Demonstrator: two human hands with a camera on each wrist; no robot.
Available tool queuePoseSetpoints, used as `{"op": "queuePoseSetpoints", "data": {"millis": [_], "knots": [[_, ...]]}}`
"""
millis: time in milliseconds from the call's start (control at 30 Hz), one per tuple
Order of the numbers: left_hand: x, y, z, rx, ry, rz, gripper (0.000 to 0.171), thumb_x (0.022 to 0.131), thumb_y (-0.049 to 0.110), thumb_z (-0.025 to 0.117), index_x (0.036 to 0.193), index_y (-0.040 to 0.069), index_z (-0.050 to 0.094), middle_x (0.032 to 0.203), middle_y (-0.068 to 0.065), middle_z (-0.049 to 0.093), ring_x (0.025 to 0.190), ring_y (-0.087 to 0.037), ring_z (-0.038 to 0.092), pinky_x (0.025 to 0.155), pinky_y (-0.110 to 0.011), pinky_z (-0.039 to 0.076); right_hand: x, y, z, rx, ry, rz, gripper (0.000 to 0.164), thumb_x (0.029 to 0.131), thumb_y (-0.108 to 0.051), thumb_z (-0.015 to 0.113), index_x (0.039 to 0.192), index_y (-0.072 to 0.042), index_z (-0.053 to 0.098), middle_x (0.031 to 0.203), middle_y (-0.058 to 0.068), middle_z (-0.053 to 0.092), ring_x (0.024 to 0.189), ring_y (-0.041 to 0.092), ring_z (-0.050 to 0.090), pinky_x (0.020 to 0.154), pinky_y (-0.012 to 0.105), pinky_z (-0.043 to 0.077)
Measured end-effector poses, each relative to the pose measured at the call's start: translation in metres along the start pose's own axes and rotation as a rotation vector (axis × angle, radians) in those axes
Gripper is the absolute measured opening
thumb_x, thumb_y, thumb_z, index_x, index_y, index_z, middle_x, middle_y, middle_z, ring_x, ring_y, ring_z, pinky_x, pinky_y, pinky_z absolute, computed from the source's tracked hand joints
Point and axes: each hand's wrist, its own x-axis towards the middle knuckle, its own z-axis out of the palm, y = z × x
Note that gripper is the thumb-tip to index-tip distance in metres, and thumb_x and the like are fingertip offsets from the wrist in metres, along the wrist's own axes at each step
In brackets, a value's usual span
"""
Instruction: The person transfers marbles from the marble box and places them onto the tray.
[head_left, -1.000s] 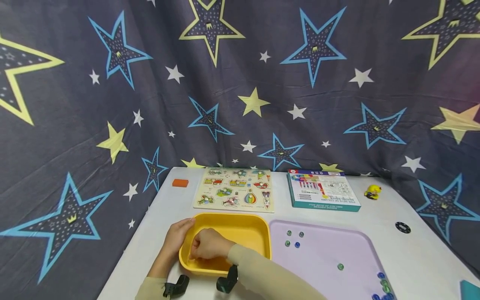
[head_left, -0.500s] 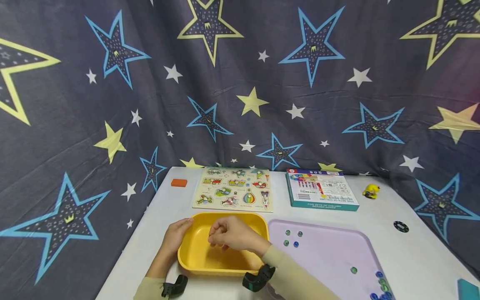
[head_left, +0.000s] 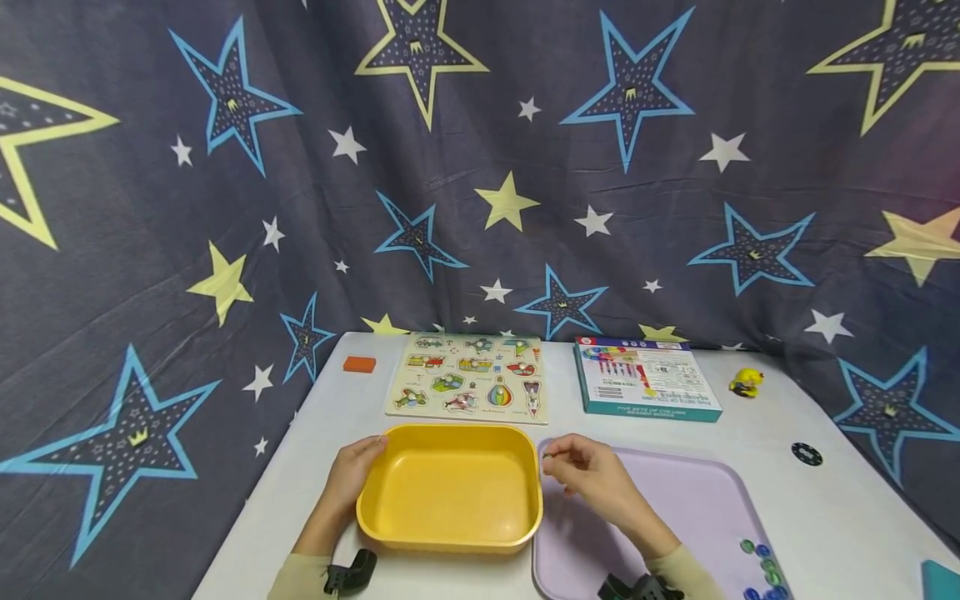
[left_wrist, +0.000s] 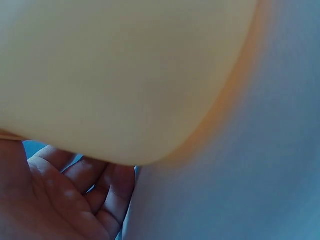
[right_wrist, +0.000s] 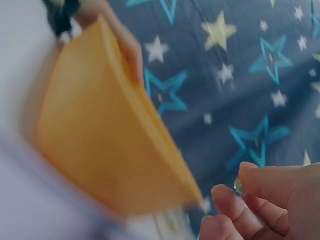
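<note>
In the head view my left hand [head_left: 351, 479] holds the left side of a yellow plastic bin [head_left: 450, 546], thumb up at the rim. The left wrist view shows its fingers [left_wrist: 85, 175] against the bin's outer wall. My right hand [head_left: 600, 483] is over the left part of a lilac tray [head_left: 675, 492], just right of the bin. Between its thumb and fingertip it pinches a small clear greenish marble [right_wrist: 238, 186], best seen in the right wrist view. A green marble [head_left: 747, 546] and several blue and green ones lie by the tray's right rim.
Behind the bin lies a wooden picture puzzle board [head_left: 468, 379], with an orange block [head_left: 359, 364] to its left. A boxed bead set [head_left: 645, 381], a yellow duck figure [head_left: 746, 382] and a black chip [head_left: 807, 453] are towards the right. A starry curtain [head_left: 465, 250] hangs behind.
My right hand has moved out of the bin, rightward to above the tray, where it now hides the marbles at the upper left. One green marble has rolled right, towards the group.
</note>
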Motion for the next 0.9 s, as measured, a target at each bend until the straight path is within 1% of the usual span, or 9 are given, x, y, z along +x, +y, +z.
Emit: {"op": "queuePoseSetpoints", "data": {"millis": [167, 233, 300, 400, 500, 667, 733, 900], "knots": [[0.0, -0.001, -0.001, 0.008, 0.002, -0.004, 0.045, 0.087, 0.042, 0.054, 0.11, 0.005, 0.063, 0.102, -0.01, 0.064, 0.085, -0.02, 0.059, 0.072, -0.029, 0.049, -0.014, 0.037, -0.034, -0.127, 0.208, 0.031, 0.03, 0.08, -0.028, 0.068, 0.099, -0.005, 0.064, 0.082, 0.006, 0.064, 0.066, 0.024, 0.06, 0.055, 0.029, 0.05], [0.0, -0.002, -0.002, 0.003, -0.001, -0.002, 0.045, 0.087, 0.042, 0.054, 0.11, 0.005, 0.063, 0.102, -0.01, 0.064, 0.085, -0.02, 0.06, 0.073, -0.03, 0.05, -0.02, 0.049, -0.044, -0.184, 0.264, 0.053, 0.03, 0.081, -0.029, 0.068, 0.098, -0.006, 0.065, 0.082, 0.006, 0.065, 0.063, 0.021, 0.06, 0.053, 0.027, 0.049], [0.0, -0.003, -0.002, -0.004, -0.007, 0.005, 0.046, 0.086, 0.042, 0.055, 0.111, 0.004, 0.063, 0.103, -0.011, 0.064, 0.087, -0.02, 0.06, 0.073, -0.03, 0.05, -0.025, 0.059, -0.051, -0.226, 0.3, 0.086, 0.029, 0.081, -0.03, 0.067, 0.098, -0.007, 0.066, 0.082, 0.006, 0.065, 0.061, 0.018, 0.059, 0.051, 0.027, 0.048], [0.0, -0.004, -0.001, -0.008, -0.013, 0.012, 0.048, 0.086, 0.044, 0.054, 0.111, 0.004, 0.062, 0.105, -0.011, 0.064, 0.088, -0.02, 0.06, 0.074, -0.03, 0.05, -0.028, 0.07, -0.057, -0.243, 0.321, 0.135, 0.028, 0.081, -0.029, 0.067, 0.099, -0.006, 0.066, 0.083, 0.007, 0.065, 0.057, 0.016, 0.058, 0.048, 0.028, 0.047], [0.0, -0.004, -0.001, -0.008, -0.022, 0.015, 0.049, 0.087, 0.045, 0.054, 0.111, 0.004, 0.062, 0.105, -0.01, 0.063, 0.088, -0.02, 0.06, 0.074, -0.03, 0.05, -0.028, 0.076, -0.059, -0.281, 0.333, 0.169, 0.027, 0.081, -0.028, 0.067, 0.098, -0.007, 0.067, 0.082, 0.006, 0.065, 0.055, 0.014, 0.057, 0.047, 0.026, 0.047], [0.0, -0.003, 0.001, -0.004, -0.028, 0.017, 0.046, 0.087, 0.043, 0.054, 0.11, 0.005, 0.063, 0.104, -0.01, 0.064, 0.087, -0.02, 0.06, 0.074, -0.03, 0.05, -0.027, 0.083, -0.06, -0.426, 0.33, 0.158, 0.021, 0.08, -0.027, 0.068, 0.093, -0.01, 0.068, 0.077, 0.0, 0.065, 0.053, 0.009, 0.053, 0.045, 0.023, 0.044], [0.001, -0.003, 0.001, 0.0, -0.023, 0.02, 0.046, 0.087, 0.044, 0.054, 0.11, 0.005, 0.063, 0.103, -0.01, 0.064, 0.086, -0.02, 0.06, 0.073, -0.03, 0.05, -0.026, 0.086, -0.059, -0.49, 0.331, 0.134, 0.02, 0.079, -0.027, 0.069, 0.091, -0.012, 0.069, 0.077, -0.002, 0.066, 0.058, 0.008, 0.054, 0.05, 0.024, 0.044], [0.001, -0.003, 0.0, -0.009, -0.013, 0.017, 0.048, 0.086, 0.046, 0.055, 0.109, 0.005, 0.063, 0.1, -0.011, 0.065, 0.083, -0.021, 0.06, 0.07, -0.031, 0.05, -0.023, 0.091, -0.057, -0.608, 0.341, 0.085, 0.016, 0.078, -0.027, 0.07, 0.089, -0.015, 0.07, 0.076, -0.005, 0.065, 0.069, 0.009, 0.056, 0.064, 0.031, 0.044]]}}
